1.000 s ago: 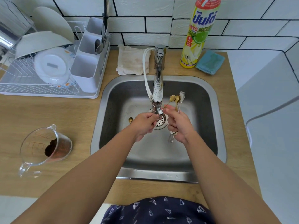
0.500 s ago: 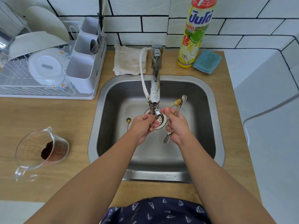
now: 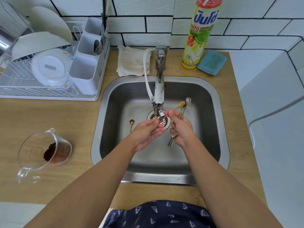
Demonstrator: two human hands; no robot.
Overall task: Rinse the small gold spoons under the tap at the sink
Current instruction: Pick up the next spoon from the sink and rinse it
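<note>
Rinsing seems midway: right hand (image 3: 181,129) grips a spoon bundle (image 3: 181,106), left hand (image 3: 147,133) pinches one at the tap nozzle (image 3: 160,114); another gold spoon (image 3: 131,123) waits in the sink (image 3: 213,129).

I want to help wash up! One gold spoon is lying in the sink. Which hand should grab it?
Probably the left hand. The loose gold spoon lies just to its left on the sink floor, and the right hand is farther away and already holds a bunch of spoons.

White brick-tiled wall (image 3: 158,25) with dark grout behind wooden countertop (image 3: 49,122).
</note>
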